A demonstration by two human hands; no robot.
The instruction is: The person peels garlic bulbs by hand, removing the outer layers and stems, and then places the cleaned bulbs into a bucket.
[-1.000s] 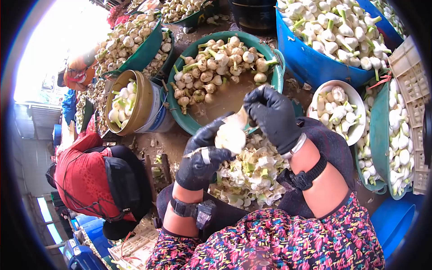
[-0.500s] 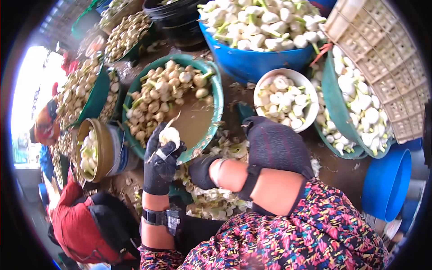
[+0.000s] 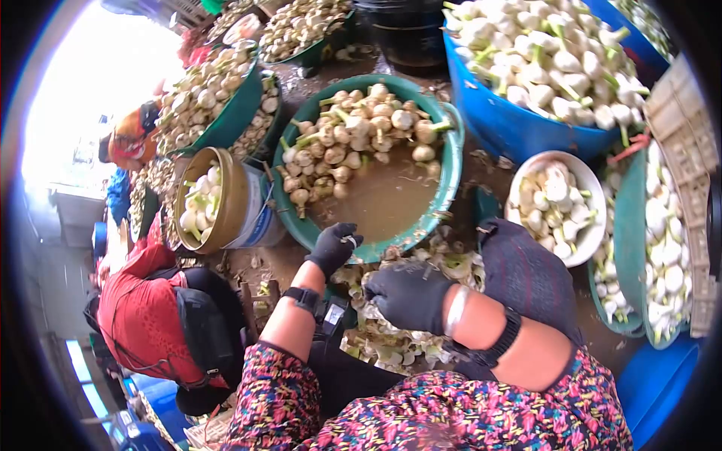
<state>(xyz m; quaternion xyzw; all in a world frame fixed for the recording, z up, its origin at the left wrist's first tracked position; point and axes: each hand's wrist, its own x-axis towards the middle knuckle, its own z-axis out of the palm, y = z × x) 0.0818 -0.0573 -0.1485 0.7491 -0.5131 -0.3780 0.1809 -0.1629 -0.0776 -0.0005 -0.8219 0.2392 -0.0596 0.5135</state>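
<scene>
My left hand (image 3: 333,249), in a black glove with white tape on a finger, is closed at the near rim of a green tub (image 3: 453,177). Whatever its fingers hold, if anything, is hidden. Muddy water and brownish, stemmed garlic bulbs (image 3: 342,143) fill the tub. To the right, over a heap of peelings (image 3: 395,347), my black-gloved right hand (image 3: 406,295) is curled shut, the back of the glove covering anything inside. Beyond my knee, a white bowl (image 3: 599,225) contains cleaner, whitish bulbs.
A blue tub (image 3: 519,124) piled with white bulbs stands at the back right, near a plastic crate (image 3: 681,105). A yellowish bucket (image 3: 229,199) of bulbs is left of the green tub. A person in red (image 3: 143,316) sits close on my left.
The view has swung left, so the tubs appear farther right. A pale bulb held in my left hand is no longer visible. Both hands are now lower relative to the tub.
</scene>
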